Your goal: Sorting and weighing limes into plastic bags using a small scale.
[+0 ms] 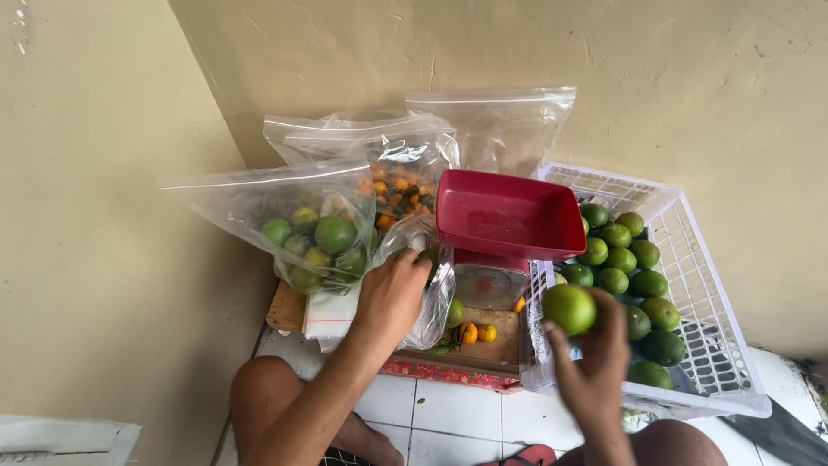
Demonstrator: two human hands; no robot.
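Green citrus fruit point(569, 308) perched at the tips of the right hand point(595, 367), pinched between thumb on the near left and fingers point(614, 312) curled up around its right side; most of the fruit showing above and to the left of the fingertips, clear of the palm. Held just over the near left corner of the white plastic basket point(716, 345), above and apart from the heap of green fruits point(630, 276) lying inside. Left hand point(392, 298) laid knuckles-up on the mouth of a clear plastic bag point(431, 285), fingers bent down over its rim and gripping the film; one green fruit visible inside, just past the fingertips. Further left, a fuller clear bag of green fruits point(315, 237), leaning against the wall. Behind, a bag of small orange fruits point(401, 190). Between the hands, a red-trayed kitchen scale point(504, 220) on a wooden board point(492, 341), with a few small orange fruits point(479, 332) loose beside it.
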